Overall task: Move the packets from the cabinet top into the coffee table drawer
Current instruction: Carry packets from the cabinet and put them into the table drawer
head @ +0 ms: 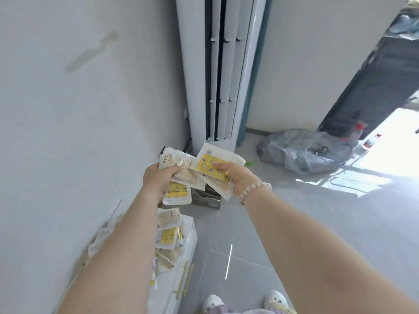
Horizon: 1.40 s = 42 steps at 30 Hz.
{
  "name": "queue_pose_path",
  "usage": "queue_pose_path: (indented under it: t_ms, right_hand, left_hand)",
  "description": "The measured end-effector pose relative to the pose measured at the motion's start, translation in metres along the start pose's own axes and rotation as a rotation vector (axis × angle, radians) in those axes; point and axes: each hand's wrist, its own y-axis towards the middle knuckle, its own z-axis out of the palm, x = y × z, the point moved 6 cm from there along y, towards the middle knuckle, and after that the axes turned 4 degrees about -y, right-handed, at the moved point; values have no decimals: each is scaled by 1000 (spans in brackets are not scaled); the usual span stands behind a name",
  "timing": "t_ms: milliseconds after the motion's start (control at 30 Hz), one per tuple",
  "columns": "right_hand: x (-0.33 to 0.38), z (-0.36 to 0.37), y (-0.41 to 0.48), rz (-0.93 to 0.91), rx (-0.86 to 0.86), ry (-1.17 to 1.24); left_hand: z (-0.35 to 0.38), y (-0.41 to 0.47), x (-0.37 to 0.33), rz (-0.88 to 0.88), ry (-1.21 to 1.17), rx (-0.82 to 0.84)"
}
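Already the packets were fanned in front of the person, long sides slanting, left hand gripping one bunch, right hand pinching another beside it, while more packets lay on the cabinet below, nearer the left arm.

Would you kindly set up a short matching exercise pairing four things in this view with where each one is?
Things:
1. left hand
2. right hand
3. bead bracelet
4. loose packets

Places or states:
A. lying on the white cabinet top
B. round the right wrist
C. grips a fanned stack of packets
D. pinches a yellow star packet

Pairs: 1-C, 2-D, 3-B, 4-A
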Motion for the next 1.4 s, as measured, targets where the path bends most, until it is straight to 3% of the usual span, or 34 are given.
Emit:
queue_pose_path:
  t_ms: [367,867,1000,1400]
  right_hand:
    - [-33,-215,-77,-48,-224,278]
    - [-148,-505,-242,-169,-568,760]
    - [-187,-545,-269,-197,-635,882]
    - [-315,-645,-358,-201,-1053,1209]
  left_hand:
    - [220,-79,8,17,170,403]
    - [527,-287,92,59,419,888]
    - [577,-325,127,40,519,947]
    - [707,-482,228,87,870,1336]
